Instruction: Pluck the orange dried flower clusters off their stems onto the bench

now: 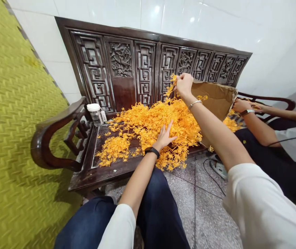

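A large heap of orange plastic flower-like pieces [148, 121], many joined in tangled strands, covers the middle of the dark wooden bench. My left hand [164, 137], with a black band on its wrist, rests against the heap's front with its fingers spread. Raised above the back of the heap, my right hand [184, 84] pinches a strand of orange flower pieces [170, 90] that hangs down toward the pile. A smaller flat cluster of loose orange pieces [114, 150] lies left of the heap. Behind my right forearm stands a cardboard box [212, 98], partly hidden, with some orange bits on it.
A clear plastic cup with a white lid [95, 114] stands at the bench's left end, by the curved armrest [51, 138]. At the right, another person's hands [242, 105] are beside the box. A cable and a round device [218, 168] lie on the floor.
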Demonstrator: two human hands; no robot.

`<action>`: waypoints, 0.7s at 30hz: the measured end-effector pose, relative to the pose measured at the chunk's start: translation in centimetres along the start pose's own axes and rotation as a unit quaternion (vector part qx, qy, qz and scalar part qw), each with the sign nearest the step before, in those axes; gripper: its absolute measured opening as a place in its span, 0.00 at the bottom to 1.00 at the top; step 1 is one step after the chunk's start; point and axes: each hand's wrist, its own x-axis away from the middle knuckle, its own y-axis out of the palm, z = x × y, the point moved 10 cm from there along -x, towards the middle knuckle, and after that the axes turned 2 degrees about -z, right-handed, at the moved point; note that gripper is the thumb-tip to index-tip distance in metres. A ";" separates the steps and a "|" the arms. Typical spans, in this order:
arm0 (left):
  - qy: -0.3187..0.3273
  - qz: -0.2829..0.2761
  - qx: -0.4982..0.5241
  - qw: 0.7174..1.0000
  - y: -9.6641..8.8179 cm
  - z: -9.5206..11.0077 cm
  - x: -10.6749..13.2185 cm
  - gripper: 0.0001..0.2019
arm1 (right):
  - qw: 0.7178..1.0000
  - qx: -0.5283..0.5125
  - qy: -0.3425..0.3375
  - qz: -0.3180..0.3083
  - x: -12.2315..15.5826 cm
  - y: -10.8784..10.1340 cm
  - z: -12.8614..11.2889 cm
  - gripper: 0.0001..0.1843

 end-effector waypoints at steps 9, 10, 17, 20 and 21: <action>0.076 0.036 -0.030 0.996 -0.8 1.4 0.4 0.44 | 0.981 -0.041 0.078 0.175 -2.1 -6.1 -3.7 0.04; 0.064 0.029 -0.061 0.996 -0.4 1.5 0.3 0.43 | 0.981 -0.041 0.073 0.174 -2.2 -6.1 -4.0 0.03; 0.005 0.035 -0.169 0.985 1.2 0.8 -0.2 0.42 | 0.967 -0.057 0.055 0.243 -2.2 -7.8 -6.8 0.09; -0.015 0.003 -0.193 0.981 2.1 -0.4 -0.1 0.42 | 0.963 -0.071 0.037 0.258 -3.1 -8.2 -8.3 0.12; -0.024 -0.005 -0.197 0.980 2.3 -0.8 -0.1 0.42 | 0.964 -0.073 0.034 0.253 -3.6 -8.1 -8.5 0.11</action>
